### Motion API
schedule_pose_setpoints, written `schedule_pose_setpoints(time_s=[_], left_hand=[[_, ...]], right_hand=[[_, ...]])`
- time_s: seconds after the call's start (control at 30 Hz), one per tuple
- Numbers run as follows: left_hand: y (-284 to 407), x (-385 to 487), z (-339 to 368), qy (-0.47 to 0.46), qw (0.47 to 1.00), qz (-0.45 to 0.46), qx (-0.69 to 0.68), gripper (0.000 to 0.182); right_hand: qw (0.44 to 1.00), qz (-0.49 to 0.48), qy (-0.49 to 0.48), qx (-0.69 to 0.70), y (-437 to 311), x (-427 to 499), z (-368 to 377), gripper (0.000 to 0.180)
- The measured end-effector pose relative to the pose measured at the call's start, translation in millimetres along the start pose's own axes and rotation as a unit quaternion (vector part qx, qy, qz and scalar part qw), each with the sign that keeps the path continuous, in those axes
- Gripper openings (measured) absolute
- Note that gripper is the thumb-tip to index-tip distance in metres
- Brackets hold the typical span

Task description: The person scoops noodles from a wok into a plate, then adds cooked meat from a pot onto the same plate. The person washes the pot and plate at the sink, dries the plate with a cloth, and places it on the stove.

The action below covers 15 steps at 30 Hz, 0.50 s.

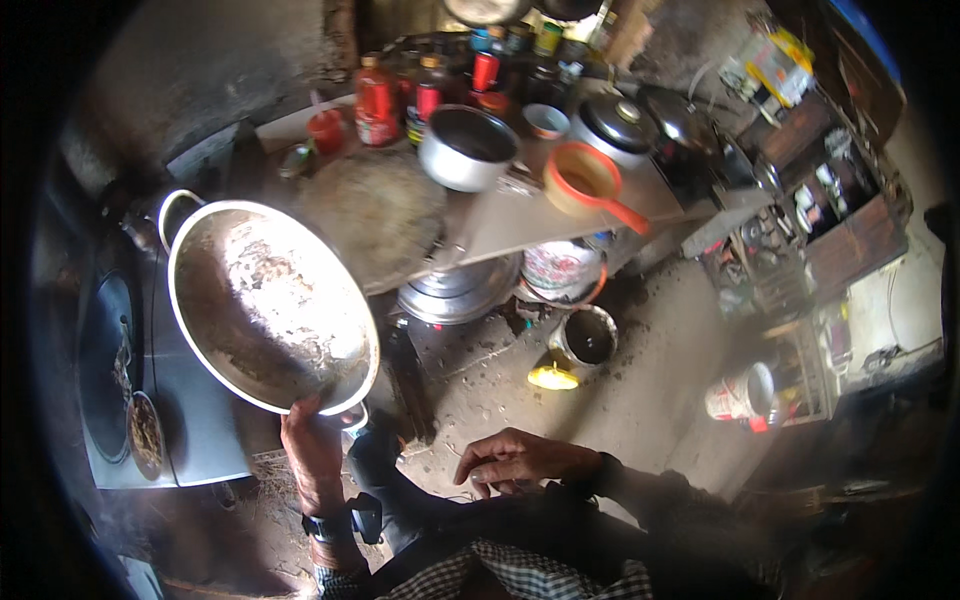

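My left hand (313,450) grips the near side of a two-handled metal basin (225,330), close to its lower handle. The basin is tilted so its inside faces me; strong light glares off it, and brownish residue shows on its wall. To the left lies a stove top (202,427) with a large dark wok (105,360) set in it. A small bowl of brown food (146,435) rests at the wok's edge. My right hand (517,459) hangs in front of my body with nothing in it, its fingers loosely curled and apart.
Ahead, a table holds a round wooden board (375,210), a silver pot (469,154), an orange-handled dipper (581,176), a lidded cooker (615,124) and several bottles (375,101). Below it are a metal lid (461,289) and a bucket (589,337). A white bucket (742,394) stands right.
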State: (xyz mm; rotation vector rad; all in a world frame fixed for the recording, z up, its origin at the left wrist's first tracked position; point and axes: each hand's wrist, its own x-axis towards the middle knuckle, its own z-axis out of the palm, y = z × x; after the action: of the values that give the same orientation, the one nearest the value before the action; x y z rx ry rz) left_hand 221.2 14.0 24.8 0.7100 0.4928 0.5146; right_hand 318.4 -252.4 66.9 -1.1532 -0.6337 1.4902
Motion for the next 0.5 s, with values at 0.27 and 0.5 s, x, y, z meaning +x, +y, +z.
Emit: schedule_pose_setpoints(time_s=[0.27,0.5], left_hand=[[-125,-61,152,-0.220,0.953,-0.205,-0.032,0.016],[-221,-77,239,-0.309,0.900,-0.291,0.099,0.033]], right_hand=[[0.975,-0.114,0.190,0.031,60,-217,-7,0.025],[0.930,-0.169,0.315,0.087,82,-296,-17,0.026]])
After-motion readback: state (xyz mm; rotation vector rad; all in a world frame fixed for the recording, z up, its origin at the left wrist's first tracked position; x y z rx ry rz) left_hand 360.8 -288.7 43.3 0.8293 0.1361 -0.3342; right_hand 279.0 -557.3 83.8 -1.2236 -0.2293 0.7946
